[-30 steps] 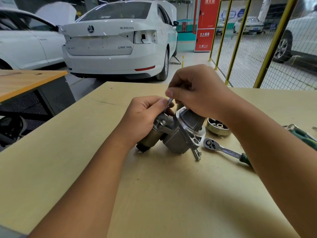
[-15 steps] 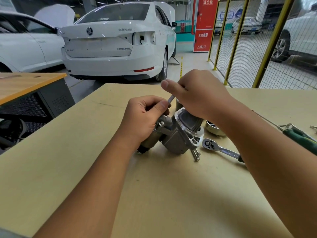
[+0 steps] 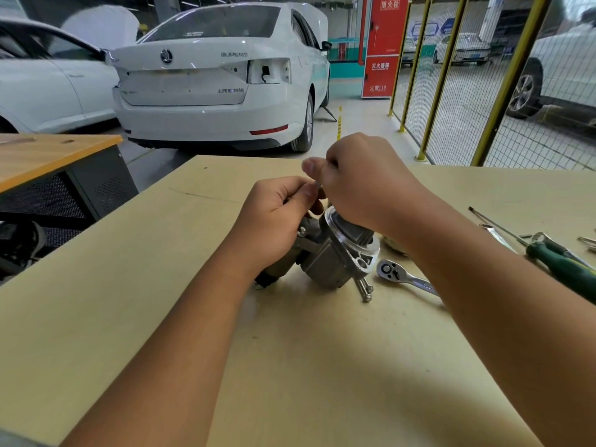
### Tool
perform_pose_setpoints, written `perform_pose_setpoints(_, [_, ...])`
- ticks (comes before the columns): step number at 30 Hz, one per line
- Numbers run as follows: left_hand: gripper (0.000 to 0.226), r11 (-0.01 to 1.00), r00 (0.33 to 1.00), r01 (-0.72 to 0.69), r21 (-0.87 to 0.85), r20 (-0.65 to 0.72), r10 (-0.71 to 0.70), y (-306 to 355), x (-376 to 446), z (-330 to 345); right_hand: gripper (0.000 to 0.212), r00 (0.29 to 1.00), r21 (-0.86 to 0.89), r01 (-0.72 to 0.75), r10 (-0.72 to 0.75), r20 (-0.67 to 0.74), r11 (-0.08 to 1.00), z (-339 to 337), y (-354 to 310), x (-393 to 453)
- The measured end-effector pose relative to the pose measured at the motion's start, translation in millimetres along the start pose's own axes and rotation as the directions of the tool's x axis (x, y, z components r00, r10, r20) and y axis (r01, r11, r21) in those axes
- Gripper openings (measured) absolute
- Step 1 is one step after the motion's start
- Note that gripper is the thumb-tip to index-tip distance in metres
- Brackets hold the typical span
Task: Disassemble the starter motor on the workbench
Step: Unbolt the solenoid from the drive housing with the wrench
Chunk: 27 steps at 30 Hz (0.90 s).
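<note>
From the head view, the starter motor (image 3: 335,253) lies on the workbench (image 3: 322,366), propped under both hands. The left hand (image 3: 277,217) curls over its rear body; the right hand (image 3: 361,182) pinches a thin metal piece, too hidden to name, above it. If that pinch slips, the small part could drop and roll toward the ratchet wrench (image 3: 403,277), or the unclamped motor could tip.

Both forearms are bare, no sleeves in view. The left hand (image 3: 277,217) and the right hand (image 3: 361,179) wear no gloves, rings or watch.
</note>
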<state>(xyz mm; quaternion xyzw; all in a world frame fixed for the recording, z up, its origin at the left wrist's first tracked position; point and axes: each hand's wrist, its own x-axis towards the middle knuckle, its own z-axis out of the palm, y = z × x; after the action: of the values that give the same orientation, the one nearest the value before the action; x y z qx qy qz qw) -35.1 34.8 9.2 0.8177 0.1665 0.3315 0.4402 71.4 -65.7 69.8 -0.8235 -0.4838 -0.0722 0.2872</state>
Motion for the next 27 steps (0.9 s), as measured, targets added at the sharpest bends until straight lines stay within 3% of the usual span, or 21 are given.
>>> perform_pose_setpoints(10, [0.020, 0.995, 0.989, -0.091, -0.030, -0.118, 0.087, -4, -2, 2, 0.047, 0.998, 0.042, 0.062, -0.063, 0.008, 0.997, -1, 3, -3])
perform_pose_setpoints(20, [0.015, 0.992, 0.986, -0.074, -0.104, -0.156, 0.057, -2, 0, 2, 0.046, 0.992, 0.061, 0.126, -0.126, -0.008, 0.990, 1, 10, -4])
perform_pose_setpoints(22, [0.015, 0.990, 0.987, -0.062, -0.123, -0.157, 0.042, -1, -1, 2, 0.042, 0.989, 0.101, 0.140, -0.133, -0.068, 0.985, 0, 16, -7])
perform_pose_setpoints(25, [0.013, 0.990, 0.987, -0.036, -0.137, -0.159, 0.014, -3, -1, 3, 0.030, 0.934, 0.202, 0.170, -0.093, -0.345, 0.964, -9, 36, -20])
perform_pose_setpoints(27, [0.013, 0.986, 0.987, -0.021, -0.167, -0.162, -0.007, -4, 1, 4, 0.027, 0.908, 0.228, 0.129, -0.022, -0.419, 0.965, -12, 57, -37])
